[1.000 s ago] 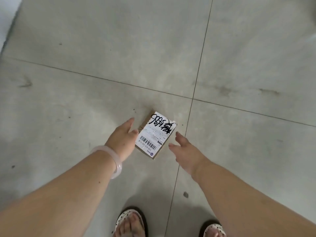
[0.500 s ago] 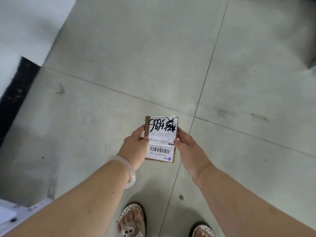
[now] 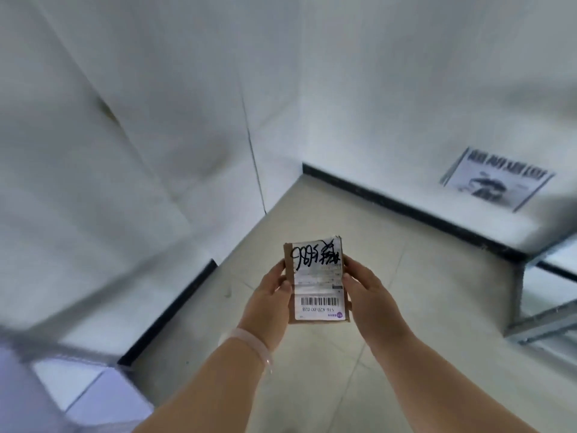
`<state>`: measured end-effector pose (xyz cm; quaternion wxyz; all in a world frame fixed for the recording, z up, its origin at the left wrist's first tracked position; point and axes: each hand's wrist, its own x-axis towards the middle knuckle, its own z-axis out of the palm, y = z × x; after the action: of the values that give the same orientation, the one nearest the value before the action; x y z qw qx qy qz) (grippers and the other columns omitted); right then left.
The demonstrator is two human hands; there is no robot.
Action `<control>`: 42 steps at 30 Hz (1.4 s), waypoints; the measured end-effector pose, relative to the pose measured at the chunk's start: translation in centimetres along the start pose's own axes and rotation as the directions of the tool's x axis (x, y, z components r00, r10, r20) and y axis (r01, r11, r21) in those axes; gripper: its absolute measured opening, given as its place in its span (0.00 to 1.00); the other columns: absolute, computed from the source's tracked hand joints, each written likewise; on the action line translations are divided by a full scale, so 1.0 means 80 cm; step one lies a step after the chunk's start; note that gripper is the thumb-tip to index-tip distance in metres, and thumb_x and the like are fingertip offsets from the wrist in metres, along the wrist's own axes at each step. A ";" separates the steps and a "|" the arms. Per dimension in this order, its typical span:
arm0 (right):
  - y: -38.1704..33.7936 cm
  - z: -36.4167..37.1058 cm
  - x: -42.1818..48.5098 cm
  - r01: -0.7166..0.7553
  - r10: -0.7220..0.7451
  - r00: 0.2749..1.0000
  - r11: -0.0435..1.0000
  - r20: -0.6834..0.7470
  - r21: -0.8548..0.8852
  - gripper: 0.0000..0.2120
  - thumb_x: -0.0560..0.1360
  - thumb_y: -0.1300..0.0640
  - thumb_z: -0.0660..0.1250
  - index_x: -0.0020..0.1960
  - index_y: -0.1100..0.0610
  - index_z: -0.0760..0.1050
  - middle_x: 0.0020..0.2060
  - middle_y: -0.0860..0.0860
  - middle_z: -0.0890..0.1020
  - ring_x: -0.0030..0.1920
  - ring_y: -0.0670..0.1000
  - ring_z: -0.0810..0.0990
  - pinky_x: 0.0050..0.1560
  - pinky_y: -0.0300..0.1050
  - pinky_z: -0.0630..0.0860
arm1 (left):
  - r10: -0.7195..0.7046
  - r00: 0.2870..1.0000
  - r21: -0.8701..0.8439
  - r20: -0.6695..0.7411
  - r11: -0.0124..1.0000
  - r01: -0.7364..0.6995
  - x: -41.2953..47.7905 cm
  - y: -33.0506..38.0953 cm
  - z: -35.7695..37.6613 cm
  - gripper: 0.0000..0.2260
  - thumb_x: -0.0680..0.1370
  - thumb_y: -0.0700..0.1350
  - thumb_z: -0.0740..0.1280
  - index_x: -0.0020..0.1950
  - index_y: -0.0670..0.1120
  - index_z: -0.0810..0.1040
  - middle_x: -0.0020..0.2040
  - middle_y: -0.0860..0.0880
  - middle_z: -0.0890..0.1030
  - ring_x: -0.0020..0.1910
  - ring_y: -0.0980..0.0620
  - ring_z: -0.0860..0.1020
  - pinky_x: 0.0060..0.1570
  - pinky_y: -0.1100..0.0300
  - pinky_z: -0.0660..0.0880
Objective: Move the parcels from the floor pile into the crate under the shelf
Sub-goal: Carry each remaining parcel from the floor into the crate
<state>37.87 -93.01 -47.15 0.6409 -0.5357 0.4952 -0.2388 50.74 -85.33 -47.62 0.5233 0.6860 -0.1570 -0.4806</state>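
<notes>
A small brown cardboard parcel (image 3: pixel 317 282) with a white shipping label, a barcode and black marker scrawl is held up in front of me, off the floor. My left hand (image 3: pixel 268 301) grips its left edge; a pale bangle sits on that wrist. My right hand (image 3: pixel 367 295) grips its right edge. The crate and the floor pile are out of view.
White walls with a black skirting board (image 3: pixel 406 207) meet in a corner ahead. A printed notice (image 3: pixel 496 179) hangs low on the right wall. Grey metal shelf framing (image 3: pixel 537 320) stands at the right edge, another blurred grey frame (image 3: pixel 46 348) at lower left. Beige floor tiles (image 3: pixel 312 370) lie below.
Both hands closed on the parcel and lifted it off the floor. The view has swung up from the floor to the walls and corner.
</notes>
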 end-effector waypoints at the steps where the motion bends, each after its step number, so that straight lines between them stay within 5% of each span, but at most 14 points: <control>1: -0.037 0.004 -0.027 0.044 -0.044 0.999 0.999 0.014 -0.011 0.20 0.80 0.62 0.55 0.53 0.38 0.75 0.40 0.37 0.84 0.40 0.40 0.84 0.38 0.39 0.79 | 0.035 0.999 -0.002 -0.004 0.999 -0.035 -0.033 0.031 -0.008 0.19 0.82 0.36 0.53 0.68 0.52 0.71 0.54 0.48 0.82 0.43 0.57 0.82 0.37 0.61 0.81; 9: -0.244 0.057 -0.223 0.331 -0.319 0.933 0.942 0.166 -0.050 0.19 0.81 0.62 0.52 0.55 0.47 0.80 0.46 0.48 0.85 0.44 0.44 0.84 0.40 0.44 0.82 | 0.271 0.959 0.015 -0.079 0.963 -0.270 -0.260 0.194 -0.091 0.19 0.81 0.41 0.53 0.67 0.58 0.71 0.53 0.51 0.83 0.51 0.50 0.82 0.52 0.47 0.80; 14: -0.293 0.110 -0.319 0.453 -0.431 0.883 0.886 0.188 -0.097 0.20 0.79 0.56 0.55 0.50 0.33 0.79 0.47 0.39 0.84 0.53 0.45 0.81 0.54 0.59 0.79 | 0.335 0.924 0.001 -0.185 0.940 -0.340 -0.368 0.227 -0.169 0.20 0.79 0.41 0.53 0.66 0.59 0.73 0.53 0.51 0.84 0.53 0.50 0.81 0.56 0.46 0.78; 23: -0.291 0.250 -0.521 0.559 -0.528 0.810 0.827 0.256 -0.062 0.22 0.78 0.56 0.54 0.46 0.29 0.77 0.44 0.38 0.84 0.51 0.46 0.81 0.51 0.60 0.79 | 0.424 0.842 0.039 -0.335 0.899 -0.437 -0.550 0.188 -0.331 0.20 0.79 0.43 0.53 0.62 0.63 0.75 0.50 0.52 0.84 0.53 0.49 0.81 0.54 0.45 0.79; 27: -0.276 0.321 -0.602 0.574 -0.530 0.782 0.817 0.327 -0.048 0.19 0.81 0.61 0.53 0.56 0.41 0.77 0.43 0.36 0.80 0.44 0.38 0.79 0.42 0.43 0.81 | 0.442 0.798 0.090 -0.411 0.890 -0.447 -0.627 0.156 -0.408 0.20 0.77 0.46 0.52 0.52 0.69 0.76 0.46 0.53 0.85 0.51 0.49 0.82 0.51 0.44 0.79; 29: -0.273 0.352 -0.637 0.593 -0.536 0.761 0.803 0.366 -0.055 0.19 0.81 0.61 0.53 0.53 0.39 0.76 0.42 0.35 0.80 0.42 0.37 0.79 0.40 0.38 0.79 | 0.464 0.754 0.122 -0.465 0.877 -0.464 -0.665 0.145 -0.439 0.20 0.74 0.47 0.52 0.51 0.70 0.76 0.45 0.53 0.85 0.51 0.48 0.82 0.50 0.43 0.79; 33: -0.265 0.411 -0.700 0.624 -0.536 0.704 0.780 0.465 -0.045 0.22 0.81 0.59 0.53 0.44 0.33 0.75 0.42 0.37 0.81 0.45 0.41 0.80 0.45 0.48 0.80 | 0.473 0.630 0.177 -0.615 0.863 -0.474 -0.745 0.121 -0.490 0.20 0.79 0.42 0.53 0.55 0.66 0.74 0.43 0.57 0.83 0.50 0.49 0.81 0.51 0.44 0.79; 36: -0.255 0.454 -0.744 0.659 -0.541 0.610 0.752 0.578 0.009 0.18 0.81 0.58 0.53 0.54 0.40 0.77 0.49 0.43 0.82 0.48 0.43 0.79 0.43 0.41 0.77 | 0.450 0.530 0.213 -0.719 0.868 -0.448 -0.807 0.095 -0.522 0.21 0.80 0.40 0.52 0.63 0.61 0.73 0.45 0.56 0.83 0.50 0.49 0.81 0.51 0.45 0.79; 42: -0.209 0.526 -0.844 0.690 -0.495 0.423 0.719 0.759 0.084 0.18 0.81 0.58 0.53 0.65 0.49 0.75 0.54 0.48 0.80 0.52 0.51 0.77 0.47 0.45 0.74 | 0.351 0.359 0.208 -0.865 0.902 -0.379 -0.927 0.026 -0.561 0.22 0.78 0.40 0.52 0.66 0.59 0.72 0.46 0.53 0.84 0.49 0.47 0.82 0.48 0.43 0.80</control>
<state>52.39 -22.81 -8.82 0.5851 -0.7968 -0.0060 -0.1508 52.09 -7.43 -9.53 0.6288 0.7739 -0.0021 0.0751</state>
